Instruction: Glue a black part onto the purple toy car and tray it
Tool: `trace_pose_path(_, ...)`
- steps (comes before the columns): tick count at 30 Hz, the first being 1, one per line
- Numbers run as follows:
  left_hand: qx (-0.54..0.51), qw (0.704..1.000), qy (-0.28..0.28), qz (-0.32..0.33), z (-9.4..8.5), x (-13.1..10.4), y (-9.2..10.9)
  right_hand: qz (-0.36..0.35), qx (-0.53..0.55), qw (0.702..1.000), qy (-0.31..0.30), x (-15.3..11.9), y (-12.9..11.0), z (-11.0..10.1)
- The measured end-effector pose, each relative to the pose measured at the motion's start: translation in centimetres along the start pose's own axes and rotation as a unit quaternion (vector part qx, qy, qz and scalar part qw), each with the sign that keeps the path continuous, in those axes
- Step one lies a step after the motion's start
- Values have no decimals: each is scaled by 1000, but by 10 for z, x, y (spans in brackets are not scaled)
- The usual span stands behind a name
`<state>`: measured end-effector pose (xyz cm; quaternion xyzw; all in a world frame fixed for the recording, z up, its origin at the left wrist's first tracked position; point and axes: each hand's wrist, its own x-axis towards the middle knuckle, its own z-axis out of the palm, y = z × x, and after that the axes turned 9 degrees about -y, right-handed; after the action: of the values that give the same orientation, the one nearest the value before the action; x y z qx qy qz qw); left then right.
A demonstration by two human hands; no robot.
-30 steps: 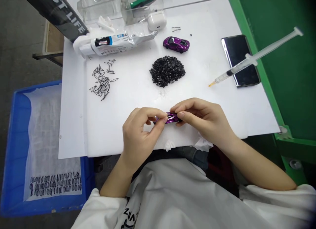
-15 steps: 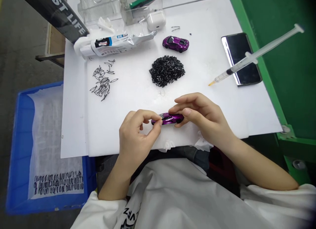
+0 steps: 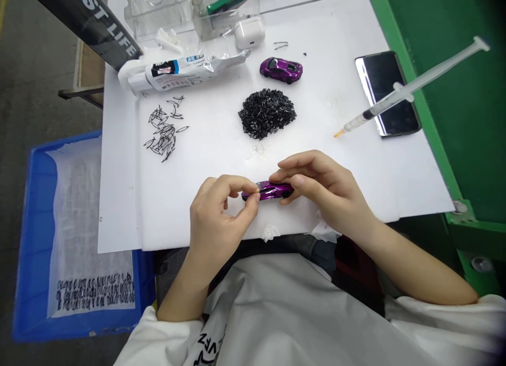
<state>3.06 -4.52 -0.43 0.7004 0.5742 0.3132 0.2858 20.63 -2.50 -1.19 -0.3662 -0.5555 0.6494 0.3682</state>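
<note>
Where thumb and forefinger of the left hand (image 3: 217,210) are pressed together, the left end of the purple car (image 3: 275,189) is touched; whether a part is pinched between cannot be told. Car's right end loosely surrounded by the spread right hand (image 3: 328,186), firmness of grip unclear. Car held just on near side of black pile (image 3: 266,113). Beyond pile, second car (image 3: 280,70) seen; left of pile, black loops (image 3: 162,135) scattered; right of pile, phone (image 3: 377,76) crossed by syringe (image 3: 430,77).

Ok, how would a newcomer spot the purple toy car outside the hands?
On the white table, find the heap of black pieces. Just beyond it stands the purple toy car. No hand touches it, unlike the similar car between the left hand and right hand.
</note>
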Motion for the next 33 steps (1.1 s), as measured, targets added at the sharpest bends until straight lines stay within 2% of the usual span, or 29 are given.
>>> trace_pose_path(33,-38,999,16,-10,2,-3,-2,11,-10,1000,0,-1,0,0)
